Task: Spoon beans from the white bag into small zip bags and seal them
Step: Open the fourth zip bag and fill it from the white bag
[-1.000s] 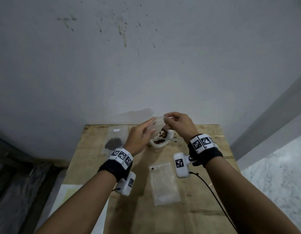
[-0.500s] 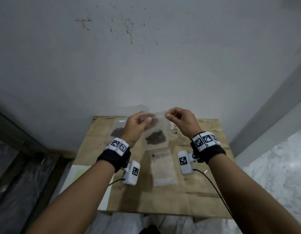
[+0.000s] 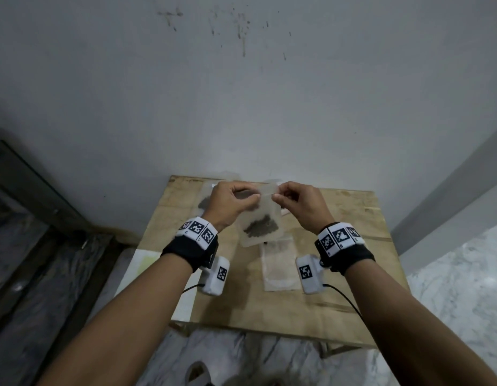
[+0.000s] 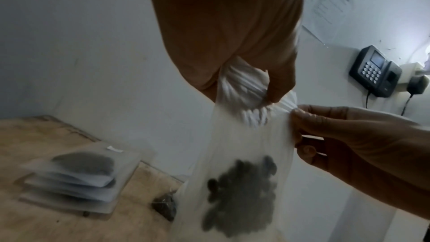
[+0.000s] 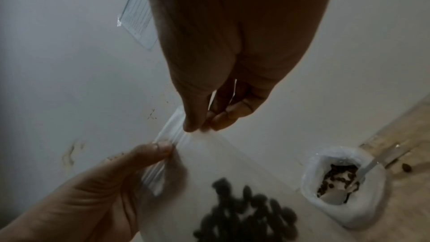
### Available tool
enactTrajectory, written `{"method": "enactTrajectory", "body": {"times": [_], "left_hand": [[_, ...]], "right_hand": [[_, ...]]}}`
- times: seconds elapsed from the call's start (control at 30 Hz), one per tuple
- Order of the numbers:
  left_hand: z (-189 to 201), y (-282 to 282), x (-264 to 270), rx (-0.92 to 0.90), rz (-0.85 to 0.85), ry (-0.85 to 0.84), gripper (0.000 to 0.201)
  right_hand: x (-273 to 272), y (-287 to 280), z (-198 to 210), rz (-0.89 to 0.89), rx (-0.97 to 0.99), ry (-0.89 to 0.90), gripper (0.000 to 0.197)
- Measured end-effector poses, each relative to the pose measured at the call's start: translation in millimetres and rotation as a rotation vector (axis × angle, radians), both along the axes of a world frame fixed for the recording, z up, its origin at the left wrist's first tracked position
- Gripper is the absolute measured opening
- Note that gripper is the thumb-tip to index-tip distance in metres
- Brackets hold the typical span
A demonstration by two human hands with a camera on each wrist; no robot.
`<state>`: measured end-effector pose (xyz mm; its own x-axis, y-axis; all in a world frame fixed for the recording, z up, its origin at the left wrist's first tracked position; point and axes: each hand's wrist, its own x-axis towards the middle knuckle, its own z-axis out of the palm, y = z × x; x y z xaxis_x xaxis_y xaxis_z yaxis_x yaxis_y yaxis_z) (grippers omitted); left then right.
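Observation:
A small clear zip bag [image 3: 260, 218] with dark beans [image 3: 261, 228] at its bottom hangs in the air above the wooden table [image 3: 339, 288]. My left hand [image 3: 253, 197] pinches the left part of its top strip. My right hand [image 3: 278, 196] pinches the strip just to the right. In the right wrist view the right hand [image 5: 200, 126] pinches the strip of the zip bag [image 5: 221, 172], with the left thumb close below. The white bag [image 5: 342, 187] stands open on the table with beans and a spoon [image 5: 370, 166] inside.
A stack of filled zip bags [image 4: 74, 178] lies at the table's far left. Empty zip bags [image 3: 279, 266] lie under my hands. A loose bean [image 5: 406, 166] lies beside the white bag. A keypad device [image 4: 374, 71] hangs on the wall.
The filled zip bag has come up and away from the white bag's mouth. Both hands now pinch its top strip close together, and the beans have settled at the bottom.

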<state>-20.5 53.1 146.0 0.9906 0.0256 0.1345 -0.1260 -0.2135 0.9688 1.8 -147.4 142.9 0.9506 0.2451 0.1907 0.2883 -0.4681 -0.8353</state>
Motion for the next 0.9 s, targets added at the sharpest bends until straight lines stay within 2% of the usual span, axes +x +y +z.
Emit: {"method": "enactTrajectory", "body": {"times": [0.27, 0.43, 0.57, 0.67, 0.9], "left_hand": [[-4, 37, 8, 0.08, -0.025, 0.056, 0.005], [-1, 48, 14, 0.088, -0.096, 0.039, 0.005], [4, 51, 21, 0.087, -0.126, 0.034, 0.006], [6, 54, 26, 0.15, -0.144, -0.006, 0.005], [14, 49, 37, 0.3, -0.073, -0.061, 0.005]], "right_hand": [[-1, 37, -4, -0.049, 0.003, -0.069, 0.011], [0, 55, 0, -0.081, -0.083, -0.121, 0.007], [2, 62, 3, -0.073, -0.073, -0.135, 0.006], [5, 62, 3, -0.065, -0.065, -0.113, 0.005], [15, 66, 8, -0.096, -0.076, -0.135, 0.008]]}}
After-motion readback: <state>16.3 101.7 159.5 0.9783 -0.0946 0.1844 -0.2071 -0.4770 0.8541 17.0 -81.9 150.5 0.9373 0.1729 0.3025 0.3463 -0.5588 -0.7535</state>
